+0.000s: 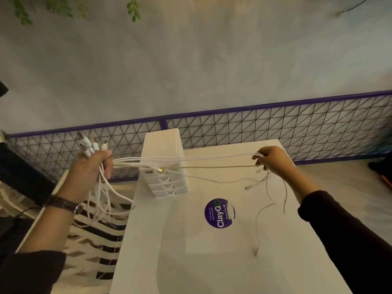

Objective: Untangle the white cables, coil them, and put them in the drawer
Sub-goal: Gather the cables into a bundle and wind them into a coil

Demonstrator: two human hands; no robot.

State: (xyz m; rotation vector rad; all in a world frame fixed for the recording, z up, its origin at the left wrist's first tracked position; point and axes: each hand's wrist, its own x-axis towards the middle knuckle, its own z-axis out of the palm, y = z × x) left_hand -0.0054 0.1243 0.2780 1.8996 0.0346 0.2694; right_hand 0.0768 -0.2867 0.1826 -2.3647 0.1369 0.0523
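We hold the white cables (186, 161) stretched above the table (191, 251), our left hand (90, 170) at nine o'clock fisted around their plug ends, our right hand (273, 160) at three o'clock pinching the strands. The drawer unit (163, 166) stands behind them.

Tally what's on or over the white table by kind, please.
Cable bundle, strand count unclear, stretched between left hand and right hand: 1
Drawer unit: 1
Purple round sticker: 1
Hands: 2
Total: 5
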